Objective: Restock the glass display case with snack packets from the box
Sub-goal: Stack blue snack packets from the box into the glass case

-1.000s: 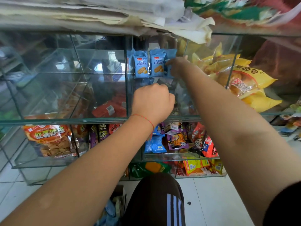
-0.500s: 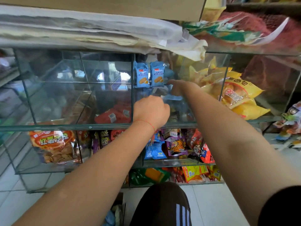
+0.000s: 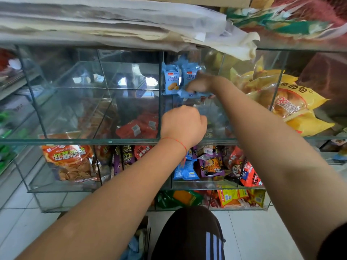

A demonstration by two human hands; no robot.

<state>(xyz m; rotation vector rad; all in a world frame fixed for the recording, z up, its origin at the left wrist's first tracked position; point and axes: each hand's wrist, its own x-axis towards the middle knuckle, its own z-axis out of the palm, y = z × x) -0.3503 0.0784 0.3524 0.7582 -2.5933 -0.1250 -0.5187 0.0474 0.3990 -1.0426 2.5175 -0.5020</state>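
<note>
Right hand (image 3: 200, 84): inside the upper middle compartment of the glass case (image 3: 78, 141), fingers (image 3: 191, 90) curled down and clamped on 1 blue packet (image 3: 195, 94). The packet lies flat, long axis roughly left-right, held just below and in front of the standing row.

Standing blue packets (image 3: 170, 78): 2 readable, upright, printed faces toward the camera, long axis vertical, at the back of the same compartment. They stand directly behind and left of the right hand's fingers, touching or nearly so. Judgement: the held packet must be turned from flat to upright to join this row; the right hand is the nearer one.

Left hand (image 3: 184, 124): lower and nearer the camera than the right hand, at the compartment's front edge, fist closed. Whether it holds further packets cannot be told; blue shows faintly beyond the knuckles.

Yellow bread bags (image 3: 293, 102): right of the blue packets, behind the next glass partition.

Orange crisp bag (image 3: 69, 162): lower shelf, far left of the hands.

Box: a dark shape by the knee, contents unclear.
</note>
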